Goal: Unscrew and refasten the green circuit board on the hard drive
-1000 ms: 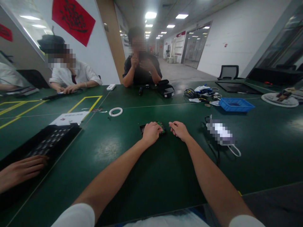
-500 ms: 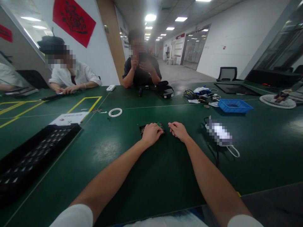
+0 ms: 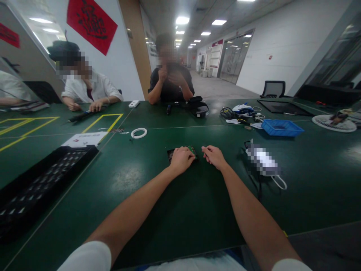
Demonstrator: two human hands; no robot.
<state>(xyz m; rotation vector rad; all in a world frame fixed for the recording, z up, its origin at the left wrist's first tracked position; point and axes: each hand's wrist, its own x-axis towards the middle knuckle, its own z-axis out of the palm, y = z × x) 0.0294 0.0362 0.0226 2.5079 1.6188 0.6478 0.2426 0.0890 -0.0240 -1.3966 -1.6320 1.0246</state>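
Our left hand (image 3: 182, 160) lies curled over the small circuit board (image 3: 193, 150). The fingers are bent down onto it, so only a green edge and a dark corner show past the knuckles. The board sits on the green table (image 3: 158, 218), straight ahead of us and near the middle. Our right hand (image 3: 214, 156) rests just beside it, apart from the board, with its fingers drawn together in a loose curl.

To handle the board well, we judge that the left hand should bear on its edges rather than its face (the parts on it look fine and easily knocked). The right hand should come in low from the side while the board lies flat.

Most of the board is under our left hand, so we cannot read its layout. We cannot tell whether the right fingertips pinch anything small. The thing with a white cord (image 3: 278, 180) to our right is blurred out. The black tray (image 3: 42, 180) at our left is cut off by the frame.
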